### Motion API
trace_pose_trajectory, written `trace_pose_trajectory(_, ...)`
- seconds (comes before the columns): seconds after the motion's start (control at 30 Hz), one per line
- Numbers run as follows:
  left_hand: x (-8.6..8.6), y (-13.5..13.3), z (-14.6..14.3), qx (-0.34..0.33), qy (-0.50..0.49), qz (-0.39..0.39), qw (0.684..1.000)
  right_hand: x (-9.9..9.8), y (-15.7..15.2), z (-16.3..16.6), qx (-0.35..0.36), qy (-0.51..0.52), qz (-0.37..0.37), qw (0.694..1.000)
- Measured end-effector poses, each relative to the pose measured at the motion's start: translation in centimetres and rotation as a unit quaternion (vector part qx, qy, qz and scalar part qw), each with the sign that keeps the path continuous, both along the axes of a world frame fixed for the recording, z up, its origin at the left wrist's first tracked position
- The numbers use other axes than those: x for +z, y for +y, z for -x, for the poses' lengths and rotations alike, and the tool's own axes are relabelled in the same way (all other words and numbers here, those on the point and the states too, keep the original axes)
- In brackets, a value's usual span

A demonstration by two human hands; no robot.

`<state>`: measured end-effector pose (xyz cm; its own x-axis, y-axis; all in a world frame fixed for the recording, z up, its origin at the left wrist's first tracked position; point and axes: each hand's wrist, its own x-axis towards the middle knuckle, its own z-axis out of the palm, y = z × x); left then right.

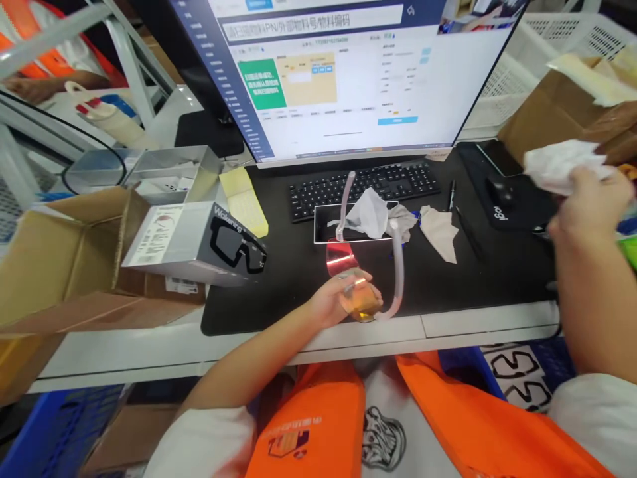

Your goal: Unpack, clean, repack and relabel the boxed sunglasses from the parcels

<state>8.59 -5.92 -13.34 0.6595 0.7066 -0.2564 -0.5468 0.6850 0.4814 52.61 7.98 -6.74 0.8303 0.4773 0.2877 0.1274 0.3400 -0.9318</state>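
Observation:
My left hand [334, 295] is closed on a pair of sunglasses [362, 300] with orange-red mirrored lenses and pale translucent temples. The glasses are tilted over the front of the black desk mat, their temples pointing up and away from me. Off to the right, my right hand [594, 202] grips a crumpled white tissue [562, 162], raised over the mouse pad. Just behind the glasses is an open shallow box [326, 222] with white wrapping paper [369, 214] in it. A beige cloth [438, 232] lies to the right of that box.
A monitor [358, 126] and black keyboard [418, 180] stand behind. At left, a grey eyewear box [189, 236] leans on an open carton [74, 265], near yellow notes [243, 199]. Pens [452, 196], a mouse [500, 192], a phone [499, 157] and another carton [547, 109] are at right.

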Motion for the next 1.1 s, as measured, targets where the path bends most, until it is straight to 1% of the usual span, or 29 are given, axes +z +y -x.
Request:
trace_pose_trajectory(0.03, 0.1, 0.0, 0.0, -0.008, -0.002, -0.008, 1.000, -0.5, -0.9, 3.0, 0.063, 0.008, -0.011, 0.998)
trace_pose_trajectory(0.1, 0.1, -0.1, 0.0, -0.021, -0.007, -0.021, 1.000, -1.6, -3.1, 8.9, 0.149, 0.049, -0.028, 0.987)
trace_pose_trajectory(0.2, -0.1, -0.2, 0.1, -0.042, -0.017, -0.023, 0.999, -2.9, -6.8, 16.0, 0.273, 0.077, -0.050, 0.958)
trace_pose_trajectory(0.23, -0.2, -0.3, 0.1, -0.047, -0.020, -0.021, 0.998, -3.2, -8.0, 17.8, 0.303, 0.076, -0.053, 0.948)
trace_pose_trajectory(0.3, -0.5, -0.6, 0.1, -0.058, -0.022, -0.016, 0.998, -3.7, -10.1, 20.4, 0.340, 0.050, -0.054, 0.938)
trace_pose_trajectory(0.37, -0.7, -0.8, 0.1, -0.075, -0.028, -0.008, 0.997, -3.9, -11.6, 22.1, 0.362, -0.017, -0.045, 0.931)
trace_pose_trajectory(0.43, -0.7, -1.0, 0.1, -0.094, -0.040, -0.002, 0.995, -3.8, -12.7, 23.0, 0.384, -0.124, -0.038, 0.914)
trace_pose_trajectory(0.47, -0.7, -1.1, 0.1, -0.100, -0.046, -0.001, 0.994, -3.7, -13.1, 23.3, 0.393, -0.185, -0.039, 0.900)
trace_pose_trajectory(0.53, -0.7, -1.1, 0.2, -0.105, -0.051, -0.005, 0.993, -3.3, -13.5, 23.7, 0.408, -0.300, -0.058, 0.861)
trace_pose_trajectory(0.6, -0.8, -1.0, 0.2, -0.110, -0.051, -0.004, 0.993, -3.1, -13.6, 23.8, 0.418, -0.383, -0.091, 0.818)
trace_pose_trajectory(0.7, -0.9, -0.9, 0.1, -0.117, -0.059, -0.001, 0.991, -3.2, -13.4, 23.6, 0.449, -0.444, -0.133, 0.764)
trace_pose_trajectory(0.77, -0.9, -1.0, -0.1, -0.123, -0.064, -0.006, 0.990, -3.5, -13.3, 23.4, 0.488, -0.470, -0.139, 0.722)
trace_pose_trajectory(0.8, -0.9, -1.0, -0.2, -0.128, -0.063, -0.008, 0.990, -3.6, -13.4, 23.2, 0.505, -0.487, -0.132, 0.700)
trace_pose_trajectory(0.87, -0.8, -1.1, -0.4, -0.138, -0.064, -0.010, 0.988, -3.6, -13.5, 23.0, 0.526, -0.536, -0.089, 0.655)
trace_pose_trajectory(0.93, -0.7, -1.2, -0.5, -0.142, -0.071, -0.014, 0.987, -3.6, -13.7, 22.7, 0.529, -0.588, -0.046, 0.611)
trace_pose_trajectory(0.97, -0.7, -1.3, -0.6, -0.144, -0.073, -0.017, 0.987, -3.6, -13.7, 22.6, 0.526, -0.610, -0.038, 0.592)
trace_pose_trajectory(1.03, -0.8, -1.4, -0.5, -0.162, -0.070, -0.028, 0.984, -3.7, -13.6, 22.2, 0.514, -0.648, -0.056, 0.560)
trace_pose_trajectory(1.1, -1.0, -1.4, -0.5, -0.187, -0.057, -0.039, 0.980, -4.0, -13.3, 21.8, 0.496, -0.679, -0.086, 0.535)
